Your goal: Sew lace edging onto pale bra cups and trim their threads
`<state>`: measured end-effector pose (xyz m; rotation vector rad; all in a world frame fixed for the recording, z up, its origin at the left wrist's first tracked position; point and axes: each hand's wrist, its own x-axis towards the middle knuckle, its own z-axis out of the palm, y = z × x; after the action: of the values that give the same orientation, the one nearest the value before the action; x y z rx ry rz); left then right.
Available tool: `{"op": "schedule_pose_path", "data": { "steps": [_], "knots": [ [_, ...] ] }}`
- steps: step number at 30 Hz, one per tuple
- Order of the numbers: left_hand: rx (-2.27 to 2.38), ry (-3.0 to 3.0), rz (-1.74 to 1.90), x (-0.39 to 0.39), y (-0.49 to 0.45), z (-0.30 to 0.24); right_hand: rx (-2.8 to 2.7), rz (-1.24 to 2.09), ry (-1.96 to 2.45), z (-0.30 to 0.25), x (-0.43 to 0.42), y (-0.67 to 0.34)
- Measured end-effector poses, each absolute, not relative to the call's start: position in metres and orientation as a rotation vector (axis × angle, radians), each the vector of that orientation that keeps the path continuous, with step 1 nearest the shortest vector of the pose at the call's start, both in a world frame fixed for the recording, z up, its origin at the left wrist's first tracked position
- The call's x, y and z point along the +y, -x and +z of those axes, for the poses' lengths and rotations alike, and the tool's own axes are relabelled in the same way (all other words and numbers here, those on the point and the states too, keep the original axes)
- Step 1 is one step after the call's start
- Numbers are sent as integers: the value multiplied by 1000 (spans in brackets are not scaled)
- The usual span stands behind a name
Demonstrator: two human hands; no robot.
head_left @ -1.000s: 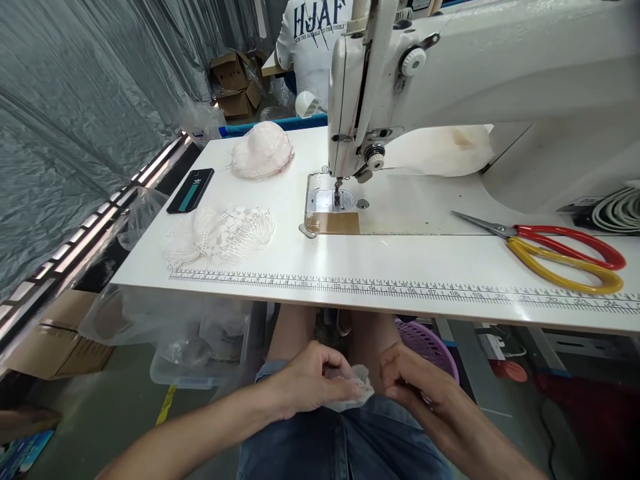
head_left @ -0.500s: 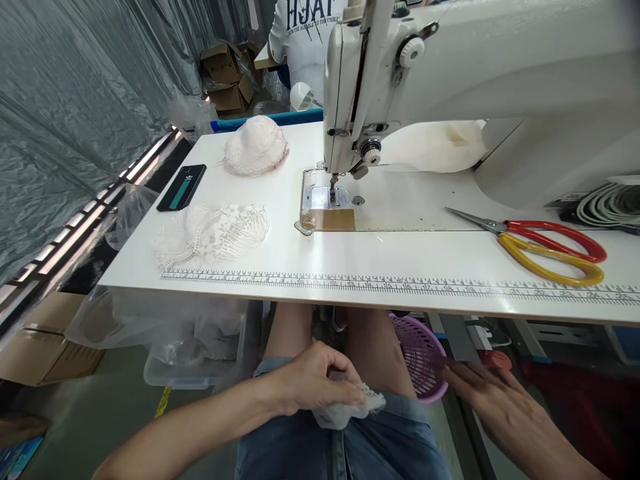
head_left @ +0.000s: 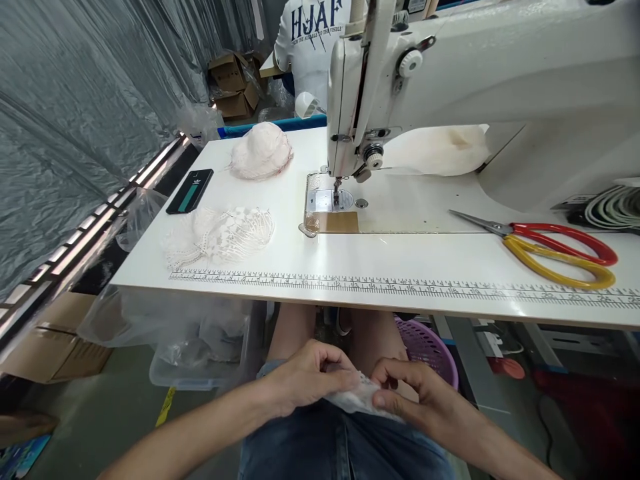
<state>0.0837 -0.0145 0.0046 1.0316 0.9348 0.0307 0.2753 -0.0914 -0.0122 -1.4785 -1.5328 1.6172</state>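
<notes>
Above my lap, a small piece of white lace fabric [head_left: 357,398] is stretched between both hands. My left hand [head_left: 315,380] pinches its left end, thumb on top. At the other end, my right hand [head_left: 417,393] grips the fabric between thumb and fingers. Part of the piece is hidden behind the fingers. On the white table ahead lies more white lace [head_left: 220,235], spread flat at the left. Behind it sits a pale pink padded cup [head_left: 263,151]. A white sewing machine [head_left: 345,113] stands over its needle plate, with no fabric under the needle.
Scissors with red and yellow handles [head_left: 555,250] lie at the table's right, behind a printed ruler strip [head_left: 390,289]. A dark phone [head_left: 190,191] rests at the left. Below are a purple basket [head_left: 430,350] and a clear plastic bin [head_left: 195,380]. Another person [head_left: 315,53] sits beyond the machine.
My right hand has come in from the right, by the purple basket, and now grips the lace fabric. My left hand stays on it. The view has shifted slightly.
</notes>
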Motion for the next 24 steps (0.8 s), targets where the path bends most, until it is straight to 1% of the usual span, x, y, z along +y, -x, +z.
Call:
{"op": "schedule_pose_path", "data": {
  "steps": [3, 7, 10, 13, 18, 24],
  "knots": [
    [870, -1105, 64, -15, -83, 4, -1455, 1682, 1425, -11, -93, -274],
    [814, -1194, -6, -14, -83, 5, -1395, 1769, 1393, -7, -90, -273],
    [812, -1228, -13, -13, -82, 7, -1288, 1910, 1300, -5, -87, -275],
    [840, -1195, -6, -12, -81, 9, -1270, 1971, 1245, -3, -86, -278],
    [855, -1111, -5, -13, -79, 4, -1347, 1929, 1189, -5, -89, -278],
    [868, -1083, 12, -16, -77, 0, -1413, 1765, 1348, -10, -88, -269]
  ]
}}
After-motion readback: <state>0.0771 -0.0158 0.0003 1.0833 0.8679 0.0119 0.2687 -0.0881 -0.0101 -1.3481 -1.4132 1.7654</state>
